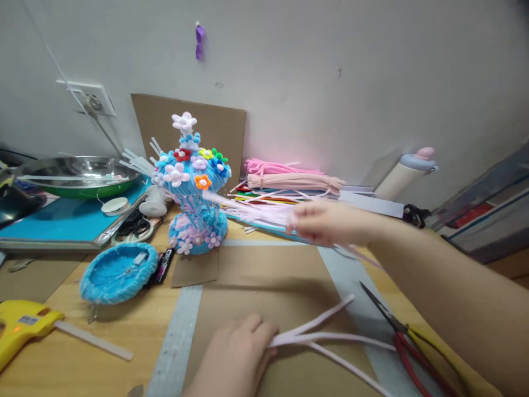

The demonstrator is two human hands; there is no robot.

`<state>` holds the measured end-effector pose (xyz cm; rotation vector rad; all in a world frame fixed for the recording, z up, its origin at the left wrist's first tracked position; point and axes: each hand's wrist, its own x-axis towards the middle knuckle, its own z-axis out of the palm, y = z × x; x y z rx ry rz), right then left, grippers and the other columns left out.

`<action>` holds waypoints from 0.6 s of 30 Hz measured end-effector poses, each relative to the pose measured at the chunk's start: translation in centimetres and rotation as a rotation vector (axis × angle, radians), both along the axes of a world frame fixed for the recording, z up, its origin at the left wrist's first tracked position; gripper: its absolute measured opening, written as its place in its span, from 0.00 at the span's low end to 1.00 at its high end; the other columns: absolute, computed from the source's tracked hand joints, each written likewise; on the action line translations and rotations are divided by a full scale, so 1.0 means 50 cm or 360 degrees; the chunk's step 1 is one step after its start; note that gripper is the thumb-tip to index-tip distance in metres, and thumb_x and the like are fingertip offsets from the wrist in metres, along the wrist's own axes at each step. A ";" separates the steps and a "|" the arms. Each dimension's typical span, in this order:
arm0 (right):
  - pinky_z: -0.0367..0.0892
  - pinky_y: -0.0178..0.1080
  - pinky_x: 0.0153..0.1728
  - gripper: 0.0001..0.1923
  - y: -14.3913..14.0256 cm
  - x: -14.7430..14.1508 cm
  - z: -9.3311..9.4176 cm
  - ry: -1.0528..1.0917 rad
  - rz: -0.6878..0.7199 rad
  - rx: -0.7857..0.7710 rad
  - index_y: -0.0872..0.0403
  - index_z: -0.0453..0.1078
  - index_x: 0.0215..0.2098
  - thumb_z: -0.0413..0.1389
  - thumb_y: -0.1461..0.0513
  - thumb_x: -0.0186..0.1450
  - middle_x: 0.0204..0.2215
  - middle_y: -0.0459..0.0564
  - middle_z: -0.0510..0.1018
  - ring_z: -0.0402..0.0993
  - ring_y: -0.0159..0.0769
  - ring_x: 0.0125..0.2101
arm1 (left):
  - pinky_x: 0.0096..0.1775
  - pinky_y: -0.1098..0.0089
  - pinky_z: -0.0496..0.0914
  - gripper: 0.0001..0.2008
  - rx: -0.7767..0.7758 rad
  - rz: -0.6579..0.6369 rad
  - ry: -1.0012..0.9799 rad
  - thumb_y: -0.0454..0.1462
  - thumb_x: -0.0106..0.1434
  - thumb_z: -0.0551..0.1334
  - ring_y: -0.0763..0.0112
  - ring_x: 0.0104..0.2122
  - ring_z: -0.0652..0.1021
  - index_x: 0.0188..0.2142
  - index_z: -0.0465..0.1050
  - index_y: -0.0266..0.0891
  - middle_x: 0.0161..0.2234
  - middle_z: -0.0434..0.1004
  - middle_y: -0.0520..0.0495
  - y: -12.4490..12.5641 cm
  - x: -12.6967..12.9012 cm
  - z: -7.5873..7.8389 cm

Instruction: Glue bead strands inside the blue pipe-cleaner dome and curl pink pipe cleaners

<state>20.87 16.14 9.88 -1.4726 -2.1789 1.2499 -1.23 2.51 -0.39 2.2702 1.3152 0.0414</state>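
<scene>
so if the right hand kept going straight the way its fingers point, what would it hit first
The right hand points left along the pale pipe cleaners it grips, so it would probably meet the blue flower-covered craft first, though depth is hard to judge.

The right hand [320, 223] is motion-blurred, its grip on the pale pink pipe cleaners [256, 212] unclear. The yellow plastic glue gun [22, 325] at the table's left edge and the red-handled pliers [407, 342] are cut off by the frame.
</scene>
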 end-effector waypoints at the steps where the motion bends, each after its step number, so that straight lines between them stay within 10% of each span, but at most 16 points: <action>1: 0.51 0.30 0.17 0.09 -0.042 -0.008 -0.035 -0.0107 0.0027 -0.0045 0.54 0.70 0.29 0.52 0.59 0.64 0.16 0.41 0.67 0.57 0.26 0.15 | 0.35 0.70 0.64 0.08 -0.0030 0.0067 -0.0060 0.33 0.63 0.57 0.66 0.37 0.76 0.41 0.72 0.46 0.39 0.75 0.51 0.000 0.000 0.002; 7: 0.54 0.32 0.22 0.12 -0.172 -0.022 -0.183 -0.0208 0.0044 -0.0114 0.55 0.71 0.25 0.51 0.60 0.63 0.21 0.45 0.73 0.64 0.30 0.21 | 0.33 0.72 0.62 0.06 -0.0086 0.0327 -0.0268 0.35 0.65 0.55 0.69 0.33 0.75 0.32 0.69 0.42 0.33 0.77 0.53 0.000 -0.006 -0.009; 18: 0.61 0.33 0.29 0.13 -0.166 0.006 -0.204 -0.0155 0.0097 -0.0193 0.56 0.76 0.33 0.52 0.58 0.62 0.29 0.48 0.79 0.71 0.34 0.29 | 0.38 0.66 0.61 0.12 0.0295 0.0364 -0.0150 0.37 0.66 0.54 0.64 0.36 0.72 0.31 0.74 0.42 0.32 0.73 0.48 0.020 -0.013 -0.001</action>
